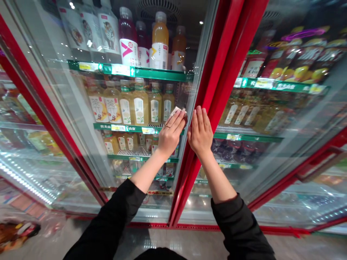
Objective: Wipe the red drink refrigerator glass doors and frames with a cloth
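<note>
Cloth (or maybe a folded tissue, too small to tell) is peeking out from under the fingertips of the left hand, up against the glass door near its right edge. Those fingers are straight and laid over it; can't tell if the thumb is pinching it too. The right hand is just beside it, fingers together and stretched out flat on the red frame along that door's right edge, gripping nothing. Both sleeves are black and end below the elbows.

Behind the glass, an orange bottle is toward the right end of the top shelf. One shelf down, leaf-label bottles line up near the front edge, left of the left hand.
</note>
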Action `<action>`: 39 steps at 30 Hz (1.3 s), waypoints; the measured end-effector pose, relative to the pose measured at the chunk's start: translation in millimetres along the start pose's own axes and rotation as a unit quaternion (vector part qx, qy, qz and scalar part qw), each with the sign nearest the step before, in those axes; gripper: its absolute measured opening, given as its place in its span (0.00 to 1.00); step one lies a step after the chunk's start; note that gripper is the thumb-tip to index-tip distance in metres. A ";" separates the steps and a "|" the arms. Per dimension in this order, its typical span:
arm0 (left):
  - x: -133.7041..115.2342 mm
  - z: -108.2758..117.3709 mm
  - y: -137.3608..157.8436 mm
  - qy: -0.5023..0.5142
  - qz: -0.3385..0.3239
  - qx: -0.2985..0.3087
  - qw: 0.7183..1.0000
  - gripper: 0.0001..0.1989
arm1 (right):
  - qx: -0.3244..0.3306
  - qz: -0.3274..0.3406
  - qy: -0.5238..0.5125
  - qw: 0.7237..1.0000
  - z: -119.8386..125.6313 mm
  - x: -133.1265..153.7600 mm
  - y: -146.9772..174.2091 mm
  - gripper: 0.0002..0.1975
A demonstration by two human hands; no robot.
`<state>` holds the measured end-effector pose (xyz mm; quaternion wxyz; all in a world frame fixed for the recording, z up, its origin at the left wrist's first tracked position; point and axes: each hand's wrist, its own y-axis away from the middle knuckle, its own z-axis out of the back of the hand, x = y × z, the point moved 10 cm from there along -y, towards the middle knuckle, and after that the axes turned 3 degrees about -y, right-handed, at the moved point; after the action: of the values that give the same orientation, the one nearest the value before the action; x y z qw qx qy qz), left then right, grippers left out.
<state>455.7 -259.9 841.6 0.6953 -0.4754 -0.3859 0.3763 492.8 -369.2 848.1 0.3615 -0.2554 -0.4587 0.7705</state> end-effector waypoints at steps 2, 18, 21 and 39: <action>4.4 2.6 -11.8 -0.008 -0.013 0.002 1.000 0.33 | 0.000 0.003 -0.005 1.000 2.9 0.0 -1.5 0.33; 37.1 41.2 -27.2 -0.043 0.012 -0.062 0.997 0.40 | -0.064 -0.063 0.003 0.996 -5.5 12.9 6.1 0.35; 52.6 54.6 -16.8 -0.060 0.048 -0.086 0.993 0.40 | -0.077 -0.063 -0.001 0.995 -4.1 12.9 8.0 0.37; 56.8 65.5 6.5 -0.064 0.067 -0.074 0.993 0.41 | -0.099 -0.061 0.005 0.993 0.3 30.0 7.7 0.40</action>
<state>419.9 -183.3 862.0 0.6054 -0.5250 -0.4238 0.4222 471.9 -348.0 839.6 0.3828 -0.2652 -0.5456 0.6968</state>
